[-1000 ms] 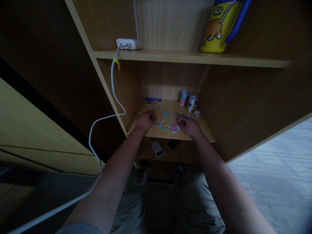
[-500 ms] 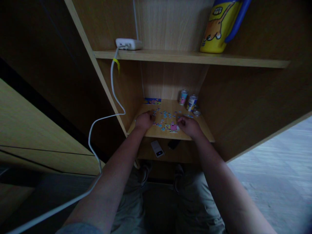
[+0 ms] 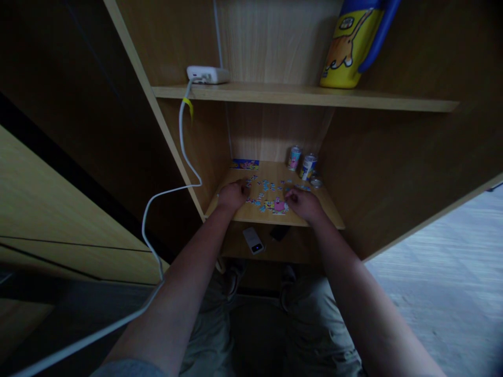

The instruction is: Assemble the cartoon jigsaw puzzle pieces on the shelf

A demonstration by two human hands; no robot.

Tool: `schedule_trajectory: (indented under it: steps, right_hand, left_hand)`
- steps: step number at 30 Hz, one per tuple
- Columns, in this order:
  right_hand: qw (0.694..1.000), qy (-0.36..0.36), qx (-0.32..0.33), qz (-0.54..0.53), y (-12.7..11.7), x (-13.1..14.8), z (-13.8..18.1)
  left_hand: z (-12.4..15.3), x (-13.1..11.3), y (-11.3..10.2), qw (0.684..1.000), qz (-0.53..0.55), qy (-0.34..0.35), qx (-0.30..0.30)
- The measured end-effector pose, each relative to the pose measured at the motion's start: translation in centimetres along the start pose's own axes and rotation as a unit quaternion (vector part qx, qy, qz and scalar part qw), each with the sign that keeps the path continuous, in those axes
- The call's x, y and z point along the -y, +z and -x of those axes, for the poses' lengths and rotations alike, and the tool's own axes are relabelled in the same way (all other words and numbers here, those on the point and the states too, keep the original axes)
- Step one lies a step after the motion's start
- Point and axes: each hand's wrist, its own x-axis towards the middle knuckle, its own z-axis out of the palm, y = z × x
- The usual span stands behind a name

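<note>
Small jigsaw puzzle pieces [image 3: 265, 185] lie scattered over a wooden shelf board. Toward its front edge, a joined section of the puzzle [image 3: 278, 205] shows a pink and a yellow cartoon figure. My left hand [image 3: 233, 193] rests at the left of the pieces, fingers curled in; whatever the fingertips hold is hidden. Just right of the joined section, my right hand [image 3: 305, 203] has its thumb and fingers pinched together. Anything in that pinch is too small to make out.
Two printed cans [image 3: 294, 158] [image 3: 308, 166] and a round metal lid [image 3: 316, 181] stand back right. A printed card [image 3: 245, 164] lies back left. Above are a yellow mug [image 3: 346, 52] and a white charger [image 3: 207, 74] with a hanging cable [image 3: 182, 128]. Below lies a pale power bank [image 3: 253, 240].
The camera view has shifted slightly. Both hands stay almost where they were, and the puzzle pieces show no clear change.
</note>
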Motion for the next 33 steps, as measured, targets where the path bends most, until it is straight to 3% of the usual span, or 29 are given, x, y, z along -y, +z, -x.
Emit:
schedule_trajectory:
  steps: [33]
  right_hand:
    - [1.0, 0.003, 0.02, 0.016, -0.09, 0.0, -0.13]
  left_hand:
    - [-0.09, -0.01, -0.1, 1.0, -0.003, 0.001, -0.005]
